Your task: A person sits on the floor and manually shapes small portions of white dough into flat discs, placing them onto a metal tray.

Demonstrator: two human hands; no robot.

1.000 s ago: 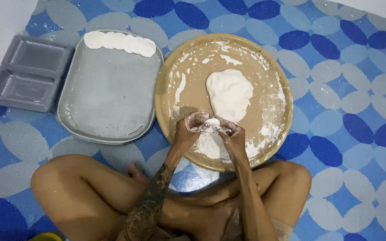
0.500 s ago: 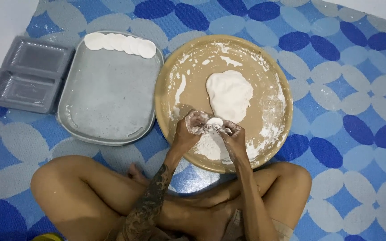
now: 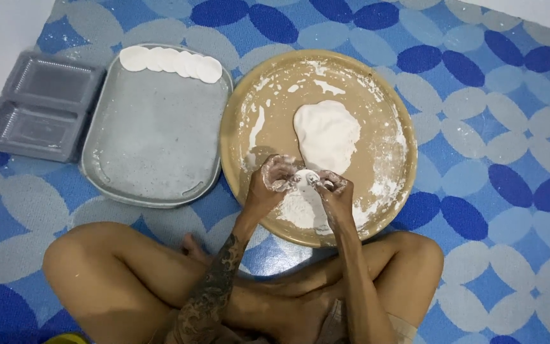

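While both hands meet over the near edge of the round tray (image 3: 240, 102), the left hand (image 3: 274, 185) and right hand (image 3: 333, 191) pinch one small dough piece (image 3: 305, 178) between them, floured fingers curled and clamped on it from both sides. Piece sits just above the tray's floured near part, just near of the big dough lump (image 3: 327, 135). Done so far, judging by layout: a row of flat discs (image 3: 170, 61), overlapping, along the far edge of the grey tray (image 3: 154, 146) to the left. Left: most of the lump looks unportioned, and the grey tray is mostly bare. Early stage, I'd say. Clear plastic container (image 3: 36, 105) far left, nothing in it as far as I can tell.
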